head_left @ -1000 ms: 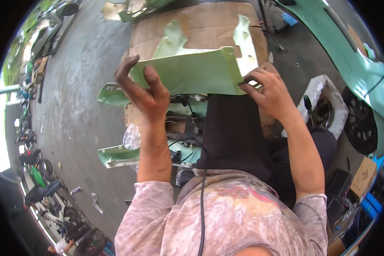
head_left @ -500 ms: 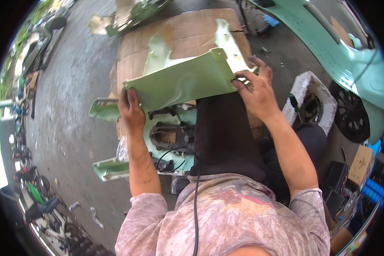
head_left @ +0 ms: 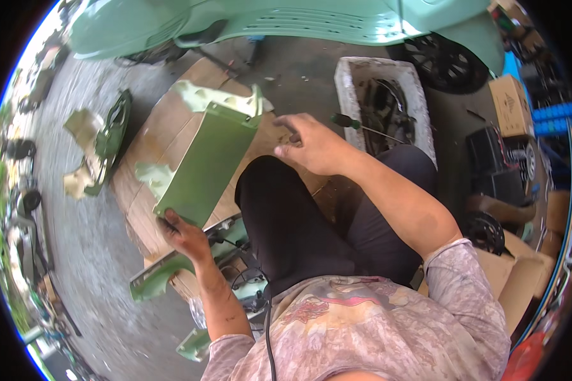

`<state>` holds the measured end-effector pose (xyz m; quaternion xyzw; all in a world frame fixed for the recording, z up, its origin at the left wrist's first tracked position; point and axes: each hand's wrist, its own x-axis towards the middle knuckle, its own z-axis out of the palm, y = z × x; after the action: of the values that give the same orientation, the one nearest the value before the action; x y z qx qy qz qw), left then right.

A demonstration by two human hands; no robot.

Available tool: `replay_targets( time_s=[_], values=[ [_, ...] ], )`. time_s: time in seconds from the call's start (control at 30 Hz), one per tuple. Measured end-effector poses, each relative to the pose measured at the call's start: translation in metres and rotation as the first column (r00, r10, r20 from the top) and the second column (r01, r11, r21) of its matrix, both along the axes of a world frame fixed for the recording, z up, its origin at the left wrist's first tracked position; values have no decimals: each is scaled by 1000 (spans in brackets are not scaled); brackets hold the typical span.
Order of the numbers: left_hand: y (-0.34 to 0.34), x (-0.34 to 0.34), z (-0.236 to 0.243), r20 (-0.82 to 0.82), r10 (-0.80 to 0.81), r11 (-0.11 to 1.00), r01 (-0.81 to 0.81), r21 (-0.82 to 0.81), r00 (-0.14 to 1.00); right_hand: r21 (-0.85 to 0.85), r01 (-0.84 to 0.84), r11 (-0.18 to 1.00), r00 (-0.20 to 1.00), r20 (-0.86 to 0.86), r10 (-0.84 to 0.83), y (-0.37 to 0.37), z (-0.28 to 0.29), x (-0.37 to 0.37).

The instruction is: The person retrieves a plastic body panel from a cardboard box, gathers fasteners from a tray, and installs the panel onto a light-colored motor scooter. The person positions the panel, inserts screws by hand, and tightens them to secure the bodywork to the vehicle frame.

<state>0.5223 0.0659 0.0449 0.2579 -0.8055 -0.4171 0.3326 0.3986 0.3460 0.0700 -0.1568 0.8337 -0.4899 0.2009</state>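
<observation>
My left hand (head_left: 183, 235) grips the near lower corner of a pale green plastic panel (head_left: 208, 159) with tabs along its sides, tilted over a cardboard sheet (head_left: 136, 209). My right hand (head_left: 308, 143) is off the panel, to the right of its upper end, fingers loosely bent and apart, holding nothing. Just right of that hand a green-handled screwdriver (head_left: 346, 121) lies across the white foam box (head_left: 345, 82), which holds dark parts. Under and beside my left forearm lies another green panel (head_left: 151, 284) with black fittings and cables.
A mint green scooter body (head_left: 286, 19) with a black wheel (head_left: 437, 62) spans the top. Green and cream shell pieces (head_left: 95, 140) lie at the left. At the right are cardboard boxes (head_left: 508, 105), black parts and blue bins (head_left: 553, 117). Scooters line the far left edge.
The view has swung right. The panel has turned from crosswise to a steep slant, its right end now farther away. My right hand has let go of it; my left hand still grips it.
</observation>
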Motion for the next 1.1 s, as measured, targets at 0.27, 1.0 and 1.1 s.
replay_targets(
  time_s=[0.27, 1.0, 1.1],
  values=[
    [-22, -24, -90, 225, -136, 979, 166, -118, 965, 60, -127, 990, 990, -51, 130, 32, 52, 48],
    [-41, -16, -156, 469, -181, 983, 179, 49, 865, 289, -418, 861, 903, 30, 429, -21, 50, 2],
    [-19, 23, -129, 590, -112, 977, 196, -80, 799, 126, -394, 910, 918, 93, 385, -33, 5, -13]
  ],
)
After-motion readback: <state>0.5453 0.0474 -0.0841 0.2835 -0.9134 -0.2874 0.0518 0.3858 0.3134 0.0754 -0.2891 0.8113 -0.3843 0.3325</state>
